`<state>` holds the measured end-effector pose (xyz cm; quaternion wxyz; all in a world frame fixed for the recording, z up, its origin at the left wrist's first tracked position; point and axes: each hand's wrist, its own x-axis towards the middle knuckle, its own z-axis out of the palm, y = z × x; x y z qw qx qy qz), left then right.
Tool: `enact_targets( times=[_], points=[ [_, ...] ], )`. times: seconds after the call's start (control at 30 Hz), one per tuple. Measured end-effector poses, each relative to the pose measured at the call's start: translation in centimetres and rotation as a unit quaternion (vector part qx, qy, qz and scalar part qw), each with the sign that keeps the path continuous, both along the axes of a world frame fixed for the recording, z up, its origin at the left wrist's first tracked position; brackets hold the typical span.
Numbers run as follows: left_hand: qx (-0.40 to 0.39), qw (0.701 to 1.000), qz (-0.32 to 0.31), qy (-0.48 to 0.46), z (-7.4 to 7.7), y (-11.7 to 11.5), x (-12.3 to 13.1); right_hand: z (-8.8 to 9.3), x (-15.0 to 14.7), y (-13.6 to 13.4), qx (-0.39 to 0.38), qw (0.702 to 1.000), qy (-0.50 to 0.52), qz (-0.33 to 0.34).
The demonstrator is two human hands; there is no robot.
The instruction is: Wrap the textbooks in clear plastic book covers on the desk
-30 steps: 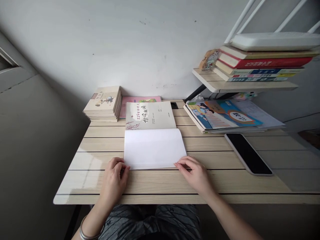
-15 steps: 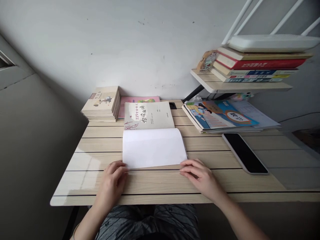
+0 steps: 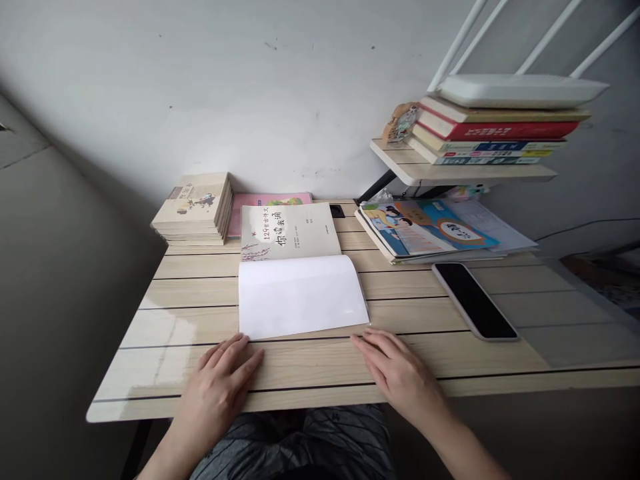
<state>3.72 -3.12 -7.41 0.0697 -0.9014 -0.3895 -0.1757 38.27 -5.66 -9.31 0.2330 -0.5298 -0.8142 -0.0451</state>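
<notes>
A white blank sheet or page (image 3: 303,297) lies on the wooden desk, its far edge meeting a booklet (image 3: 313,230) with a pale printed cover. My left hand (image 3: 215,383) rests flat on the desk by the page's near left corner, fingers extended and thumb apart, holding nothing. Near the opposite corner, my right hand (image 3: 400,373) lies with its fingers stretched out on the wood, just below the page, and is empty too. The fingertips of my left hand are close to the corner; whether they touch it I cannot tell.
Small books (image 3: 195,203) are stacked at the back left beside a pink book (image 3: 273,199). To the right are a phone (image 3: 475,301) and a pile of textbooks (image 3: 430,230). A raised shelf (image 3: 460,172) carries stacked books (image 3: 500,130) and a white router (image 3: 523,91).
Both hands have let go of the page's near corners and come down onto the desk with fingers more extended. The whole view has shifted slightly.
</notes>
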Motion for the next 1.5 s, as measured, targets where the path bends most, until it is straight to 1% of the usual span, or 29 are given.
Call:
enact_targets(
  times=[0.1,0.3,0.37,0.43,0.47,0.5,0.53,0.57,0.63,0.67,0.7,0.73,0.77,0.87,0.9,0.93,1.0,1.13,1.23,1.43,1.5],
  points=[
    [-0.004,1.000,0.013,-0.013,0.0,-0.1,0.3,0.0,-0.8,0.0,0.008,1.000,-0.004,-0.011],
    [-0.041,0.995,0.034,-0.083,-1.0,-0.6,0.7,0.5,-1.8,0.3,0.031,0.999,0.001,-0.035],
    [-0.074,0.987,0.053,-0.134,-1.0,-0.9,0.8,0.6,-1.9,0.4,0.025,0.999,0.019,-0.038],
    [-0.133,0.964,0.103,-0.206,-0.7,-1.1,0.9,0.5,-1.6,0.6,0.005,0.997,0.058,-0.045],
    [-0.167,0.944,0.137,-0.249,-0.4,-1.0,1.0,0.3,-1.4,0.8,-0.004,0.994,0.091,-0.060],
    [-0.201,0.917,0.171,-0.298,-0.1,-0.9,1.0,0.1,-1.1,1.0,-0.012,0.987,0.133,-0.084],
    [-0.234,0.883,0.200,-0.353,0.2,-0.6,1.1,-0.1,-0.8,1.4,-0.021,0.976,0.185,-0.113],
    [-0.269,0.843,0.221,-0.409,0.5,-0.2,1.1,-0.3,-0.5,1.8,-0.034,0.958,0.244,-0.145],
    [-0.338,0.758,0.240,-0.504,1.1,0.8,1.1,-0.4,0.0,2.7,-0.079,0.907,0.363,-0.197],
    [-0.367,0.722,0.243,-0.533,1.3,1.4,1.2,-0.2,0.2,3.2,-0.109,0.879,0.412,-0.212],
    [-0.391,0.698,0.244,-0.548,1.5,1.9,1.2,0.0,0.2,3.6,-0.139,0.854,0.451,-0.219],
    [-0.408,0.686,0.245,-0.550,1.7,2.5,1.3,0.3,0.2,4.0,-0.164,0.833,0.479,-0.221],
    [-0.417,0.685,0.245,-0.545,1.8,3.0,1.4,0.7,0.1,4.3,-0.185,0.816,0.501,-0.221],
    [-0.436,0.699,0.229,-0.519,2.0,4.0,1.8,1.9,-0.2,4.8,-0.226,0.772,0.556,-0.209],
    [-0.444,0.699,0.220,-0.515,2.0,4.2,2.0,2.3,-0.4,4.8,-0.234,0.758,0.573,-0.204],
    [-0.453,0.695,0.212,-0.516,2.1,4.4,2.2,2.6,-0.4,4.8,-0.240,0.745,0.590,-0.198],
    [-0.465,0.677,0.203,-0.534,2.3,4.5,2.5,3.2,-0.5,4.8,-0.247,0.724,0.617,-0.183],
    [-0.445,0.647,0.201,-0.585,2.8,4.6,3.1,4.5,-0.3,4.8,-0.260,0.696,0.653,-0.147],
    [-0.442,0.635,0.190,-0.605,3.0,4.5,3.2,5.2,-0.1,4.9,-0.261,0.698,0.656,-0.122],
    [-0.435,0.629,0.184,-0.617,3.2,4.5,3.2,5.5,-0.1,4.7,-0.264,0.737,0.614,-0.095],
    [-0.433,0.630,0.186,-0.618,3.2,4.5,3.1,5.6,-0.2,4.6,-0.274,0.743,0.605,-0.084]
  ],
)
